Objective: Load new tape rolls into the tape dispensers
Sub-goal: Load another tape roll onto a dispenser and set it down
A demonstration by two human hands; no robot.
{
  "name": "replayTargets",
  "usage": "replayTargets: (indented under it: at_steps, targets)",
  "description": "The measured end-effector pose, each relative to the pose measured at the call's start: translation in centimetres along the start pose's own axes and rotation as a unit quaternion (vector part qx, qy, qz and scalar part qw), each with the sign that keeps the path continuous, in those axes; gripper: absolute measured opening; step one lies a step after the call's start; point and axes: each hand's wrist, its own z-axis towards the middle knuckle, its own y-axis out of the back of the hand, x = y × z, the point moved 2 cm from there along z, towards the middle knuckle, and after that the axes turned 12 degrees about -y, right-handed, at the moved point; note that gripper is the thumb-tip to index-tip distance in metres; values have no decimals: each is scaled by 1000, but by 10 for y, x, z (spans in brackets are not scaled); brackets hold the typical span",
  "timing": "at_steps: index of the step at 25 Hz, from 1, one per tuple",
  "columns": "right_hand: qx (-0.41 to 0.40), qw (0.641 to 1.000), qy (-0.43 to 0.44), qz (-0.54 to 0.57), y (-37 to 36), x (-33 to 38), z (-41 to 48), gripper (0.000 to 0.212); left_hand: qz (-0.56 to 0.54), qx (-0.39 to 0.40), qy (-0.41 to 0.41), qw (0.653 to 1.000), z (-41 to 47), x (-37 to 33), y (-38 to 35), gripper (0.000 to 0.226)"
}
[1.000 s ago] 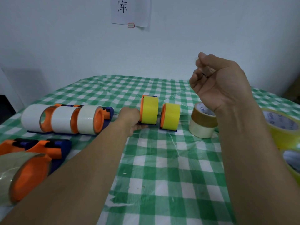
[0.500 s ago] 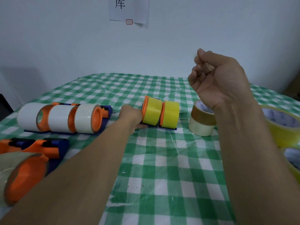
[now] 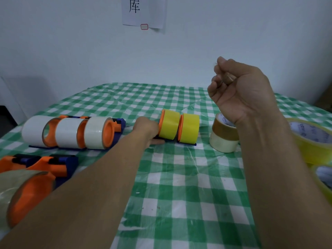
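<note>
Two orange-and-blue dispensers loaded with yellow tape stand side by side mid-table, the left one (image 3: 169,124) tilted against the right one (image 3: 190,128). My left hand (image 3: 147,129) grips the left dispenser at its left side, thumb lying on the cloth under it. My right hand (image 3: 239,90) is raised above the table with curled fingers pinching a small clear scrap of tape (image 3: 226,78). Three dispensers with white tape (image 3: 71,133) stand in a row at the left.
Empty orange-and-blue dispensers (image 3: 45,163) and one with clear tape (image 3: 23,193) lie at the near left. A brown roll stacked on a clear roll (image 3: 223,139) sits right of the yellow pair. Yellow rolls (image 3: 312,141) lie at the right edge. Green checked cloth (image 3: 179,186) covers the table.
My left hand pushed the left yellow dispenser rightward until it leans against its neighbour. My right hand stayed raised, still pinching the tape scrap.
</note>
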Motion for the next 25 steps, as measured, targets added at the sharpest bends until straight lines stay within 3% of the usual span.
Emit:
replayTargets:
  at_steps: [7, 14, 16, 17, 18, 20, 22, 25]
  targets:
    - [1, 1000, 3, -4, -3, -2, 1, 19, -37, -15, 17, 999, -9, -5, 2, 16]
    - [-4, 999, -5, -32, -6, -7, 0, 12, -8, -24, 17, 1000, -7, -7, 6, 19]
    - [-8, 998, 11, -55, -8, -7, -2, 13, 118, -35, -26, 992, -8, -15, 13, 25]
    - [-11, 997, 26, -72, -10, -7, -3, 13, 221, -37, -70, 972, -9, -20, 16, 30]
    - [-13, 995, 41, -92, -12, -8, -4, 14, 233, -67, -120, 963, -14, -26, 20, 32]
    - [-17, 989, 62, -134, -18, -10, -6, 16, 178, -110, -185, 960, -27, -38, 30, 28]
    - [-28, 982, 66, -176, -26, -15, -7, 17, 84, -114, -197, 970, -44, -52, 35, 20]
    - [-50, 965, 69, -246, -26, -31, -12, 21, -128, 13, -152, 980, -85, -69, 30, 37]
